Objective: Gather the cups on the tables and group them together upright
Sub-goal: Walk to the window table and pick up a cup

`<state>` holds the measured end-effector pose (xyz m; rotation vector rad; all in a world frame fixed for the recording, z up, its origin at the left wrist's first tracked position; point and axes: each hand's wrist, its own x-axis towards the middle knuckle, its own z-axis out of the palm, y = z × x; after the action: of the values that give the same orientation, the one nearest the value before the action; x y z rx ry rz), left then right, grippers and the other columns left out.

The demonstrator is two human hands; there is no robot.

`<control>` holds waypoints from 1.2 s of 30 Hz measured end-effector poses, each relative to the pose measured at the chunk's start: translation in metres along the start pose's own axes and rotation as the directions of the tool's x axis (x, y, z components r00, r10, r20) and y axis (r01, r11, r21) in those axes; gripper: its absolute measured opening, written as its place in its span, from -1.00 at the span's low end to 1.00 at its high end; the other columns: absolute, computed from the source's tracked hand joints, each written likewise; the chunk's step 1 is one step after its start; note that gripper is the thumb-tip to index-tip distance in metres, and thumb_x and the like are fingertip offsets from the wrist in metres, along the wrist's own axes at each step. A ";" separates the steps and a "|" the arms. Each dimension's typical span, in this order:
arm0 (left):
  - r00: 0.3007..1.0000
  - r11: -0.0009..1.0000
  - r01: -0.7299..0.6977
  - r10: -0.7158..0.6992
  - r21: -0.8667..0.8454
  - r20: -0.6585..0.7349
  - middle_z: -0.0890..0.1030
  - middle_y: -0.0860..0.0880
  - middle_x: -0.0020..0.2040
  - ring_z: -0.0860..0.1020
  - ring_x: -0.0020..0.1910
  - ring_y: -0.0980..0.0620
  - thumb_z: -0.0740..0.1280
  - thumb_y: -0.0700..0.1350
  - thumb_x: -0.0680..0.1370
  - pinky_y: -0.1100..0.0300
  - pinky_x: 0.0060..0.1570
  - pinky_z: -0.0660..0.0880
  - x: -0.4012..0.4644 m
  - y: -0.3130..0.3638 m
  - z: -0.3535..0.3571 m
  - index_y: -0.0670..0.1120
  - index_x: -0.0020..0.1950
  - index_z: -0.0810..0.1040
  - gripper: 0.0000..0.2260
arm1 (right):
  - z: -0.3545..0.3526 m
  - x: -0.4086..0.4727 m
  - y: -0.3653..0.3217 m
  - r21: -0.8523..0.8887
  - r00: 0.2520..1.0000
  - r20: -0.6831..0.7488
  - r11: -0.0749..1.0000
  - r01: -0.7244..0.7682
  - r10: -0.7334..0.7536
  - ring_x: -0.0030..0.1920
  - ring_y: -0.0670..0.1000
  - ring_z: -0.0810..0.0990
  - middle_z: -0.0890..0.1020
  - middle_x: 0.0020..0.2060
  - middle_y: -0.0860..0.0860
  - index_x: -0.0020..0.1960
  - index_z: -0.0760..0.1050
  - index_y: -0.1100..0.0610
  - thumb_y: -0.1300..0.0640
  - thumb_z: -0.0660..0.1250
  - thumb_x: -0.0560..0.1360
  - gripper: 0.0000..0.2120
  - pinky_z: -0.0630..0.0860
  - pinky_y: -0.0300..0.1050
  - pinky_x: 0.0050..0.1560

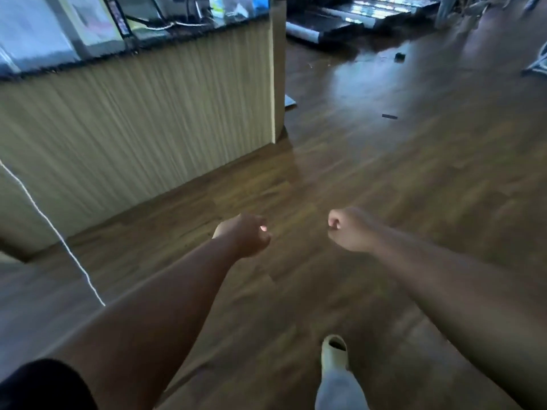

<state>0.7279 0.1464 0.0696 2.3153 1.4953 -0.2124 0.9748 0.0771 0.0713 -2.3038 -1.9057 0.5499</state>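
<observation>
- Head view: left hand [247, 234] and right hand [349, 229] held out over the wooden floor [384, 179], fingers curled into loose fists, holding nothing.
- No cups anywhere in sight; none carried, none on the floor.
- Slatted counter [133, 119] at left, cluttered and blurred on top; contents too smeared to name.
- White cord [59, 232] trailing down at left; one pale shoe [336, 368] stepping forward.
- Probably walking between tables, arms free and raised for the next pick-up.
</observation>
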 end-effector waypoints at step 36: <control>0.543 0.590 0.749 -0.807 -0.302 -0.230 0.66 0.07 0.04 0.64 0.02 -0.07 0.23 0.20 0.46 0.14 -0.11 0.56 0.160 -0.639 -0.236 0.19 0.10 0.56 -0.72 | 0.054 0.575 -0.710 -0.032 0.421 0.398 0.447 0.894 -0.815 -0.12 0.00 0.53 0.48 -0.14 -0.12 -0.08 0.45 -0.04 -0.01 0.21 0.41 -0.88 0.56 0.03 -0.03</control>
<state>0.2010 0.6067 0.0892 1.4145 2.5605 0.1138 0.3834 0.7747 0.1155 -0.9384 -3.0703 0.5688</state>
